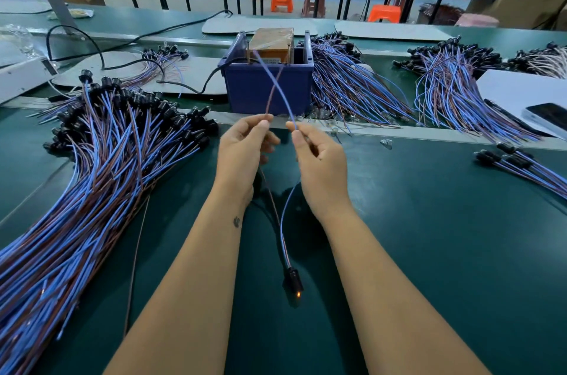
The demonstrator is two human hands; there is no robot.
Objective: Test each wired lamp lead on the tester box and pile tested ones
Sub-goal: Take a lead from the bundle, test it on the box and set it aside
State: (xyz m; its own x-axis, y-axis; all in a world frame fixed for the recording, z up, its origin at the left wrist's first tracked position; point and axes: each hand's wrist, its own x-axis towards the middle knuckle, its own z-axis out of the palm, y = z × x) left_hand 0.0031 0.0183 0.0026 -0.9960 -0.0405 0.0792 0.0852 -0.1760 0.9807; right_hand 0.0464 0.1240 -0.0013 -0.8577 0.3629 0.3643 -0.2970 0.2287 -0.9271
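While the left hand (pixel 242 149) pinches the brown wire (pixel 271 95) and the right hand (pixel 319 160) pinches the blue wire (pixel 277 83), both wires run up and away from the fingertips, crossing each other en route to the tester box (pixel 267 80) just beyond the hands. Hands are close but apart, each clamped on its own wire w/ thumb and forefinger. Wire tips reach the box's top edge near the upright metal pins; exact contact can't be told. Below the hands, the two wires drop between the wrists and join at the black lamp socket (pixel 293 278), lying on the green desk (pixel 429 252) betw. the forearms, a small orange glow at its near end. Left of the left hand: big pile of leads (pixel 92 175), sockets at the far end. Beyond and right of the right hand: more bundles of leads (pixel 352 89) beside the box, plus a small group (pixel 521 166) further right.
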